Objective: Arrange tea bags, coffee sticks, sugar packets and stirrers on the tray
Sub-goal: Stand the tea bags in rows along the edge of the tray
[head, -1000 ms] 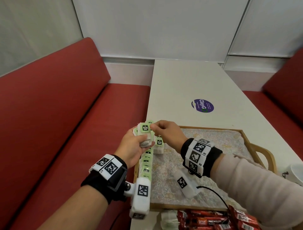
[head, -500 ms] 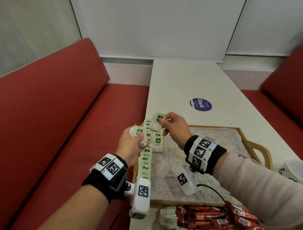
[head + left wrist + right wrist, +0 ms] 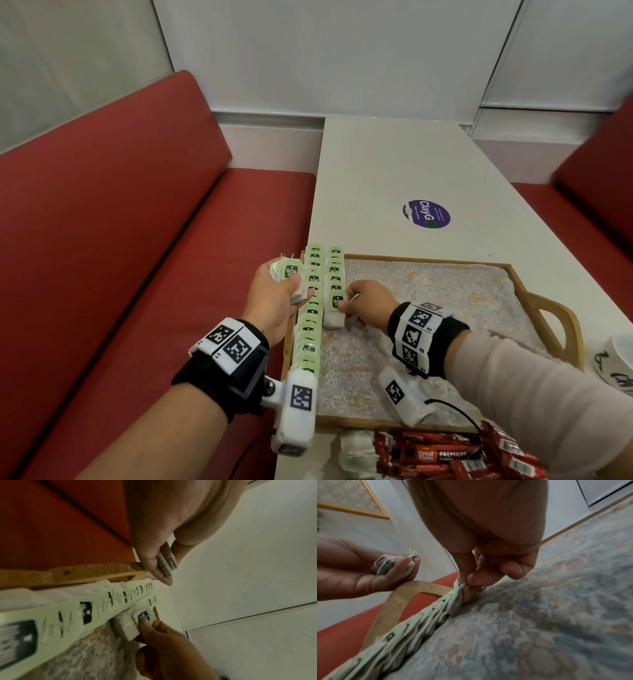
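Tea bag going down at the near end of row 2

Right hand (image 3: pixel 364 301) pinches a tea bag (image 3: pixel 335 310) on the tray (image 3: pixel 544 301), left of frame centre, long axis along the row; left hand (image 3: pixel 274 298) grips spare bags (image 3: pixel 289 274) just left

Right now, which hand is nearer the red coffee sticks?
Right. The right hand is over the tray, its forearm crossing above the coffee sticks; the left hand is past the tray's left edge, gripping tea bags.

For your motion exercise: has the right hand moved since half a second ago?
Yes. The right hand has come down from above the tray's far rim to the second row of tea bags inside it.
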